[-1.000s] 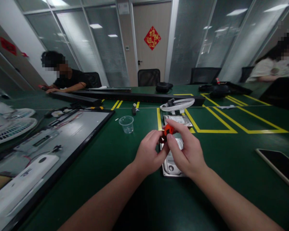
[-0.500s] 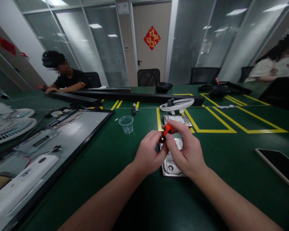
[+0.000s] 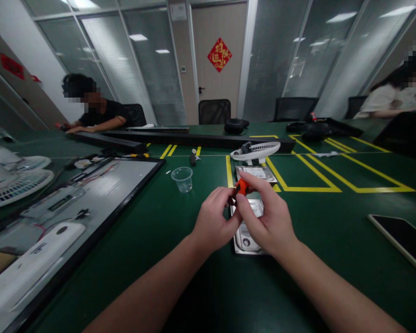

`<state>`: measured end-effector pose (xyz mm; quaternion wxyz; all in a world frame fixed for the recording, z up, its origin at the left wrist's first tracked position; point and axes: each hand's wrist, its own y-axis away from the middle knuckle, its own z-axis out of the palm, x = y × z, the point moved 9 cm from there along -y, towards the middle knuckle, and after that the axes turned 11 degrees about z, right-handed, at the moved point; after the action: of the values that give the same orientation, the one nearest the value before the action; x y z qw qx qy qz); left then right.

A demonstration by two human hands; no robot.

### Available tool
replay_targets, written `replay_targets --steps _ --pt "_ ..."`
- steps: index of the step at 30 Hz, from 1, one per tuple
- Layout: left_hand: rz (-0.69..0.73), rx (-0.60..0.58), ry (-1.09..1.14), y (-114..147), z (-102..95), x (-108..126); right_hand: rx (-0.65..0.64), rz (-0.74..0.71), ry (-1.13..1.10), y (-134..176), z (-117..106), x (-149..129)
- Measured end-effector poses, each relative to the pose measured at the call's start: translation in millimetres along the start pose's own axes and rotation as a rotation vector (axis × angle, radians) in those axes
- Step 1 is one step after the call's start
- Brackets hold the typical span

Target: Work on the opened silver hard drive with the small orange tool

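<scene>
Both forearms angle inward from six o'clock, fingertips meeting over a silvery, rectangular hard drive (image 3: 244, 239) on the smooth green table (image 3: 156, 217). The right hand (image 3: 273, 213) pinches a rounded orange-and-black piece (image 3: 242, 186) between thumb and fingers; the left hand (image 3: 213, 221) pinches a small dark part (image 3: 231, 200) beside it, mostly hidden. Toward one o'clock from the hands lies a second metal drive (image 3: 257, 173); toward ten, a clear, tapered plastic cup (image 3: 183, 179).

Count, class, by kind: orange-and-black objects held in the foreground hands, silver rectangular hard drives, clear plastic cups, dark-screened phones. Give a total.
Orange-and-black held object: 1
Silver rectangular hard drives: 2
Clear plastic cup: 1
Dark-screened phone: 1
Total: 5
</scene>
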<state>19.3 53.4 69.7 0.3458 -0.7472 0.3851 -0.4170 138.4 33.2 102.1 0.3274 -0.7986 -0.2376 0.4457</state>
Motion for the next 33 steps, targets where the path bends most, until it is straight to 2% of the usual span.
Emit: replay_targets --steps 5,12,17,20,24,30,33 --pt "0.000 0.014 0.005 0.3 -2.5 -0.7 0.056 0.001 0.034 -0.3 -4.5 2.0" --pt "0.018 -0.026 0.007 -1.4 0.3 2.4 -0.021 0.008 -0.018 0.3 -1.4 0.5" --pt "0.006 0.022 0.003 -0.1 -3.4 0.3 0.031 -0.005 0.007 -1.8 -4.2 -1.0" --pt "0.017 -0.003 0.003 -0.6 -1.8 0.5 0.051 -0.003 0.021 -1.9 -5.9 -0.9" --pt "0.028 -0.038 0.006 -1.6 0.9 2.4 0.009 0.003 -0.005 -0.3 -3.2 0.2" --pt "0.006 0.008 0.012 -0.3 -2.1 0.5 0.050 -0.009 0.017 -1.1 -5.0 -0.2" --pt "0.013 -0.017 0.017 -0.1 -0.4 -0.4 0.058 0.000 0.034 -3.4 -5.2 0.6"
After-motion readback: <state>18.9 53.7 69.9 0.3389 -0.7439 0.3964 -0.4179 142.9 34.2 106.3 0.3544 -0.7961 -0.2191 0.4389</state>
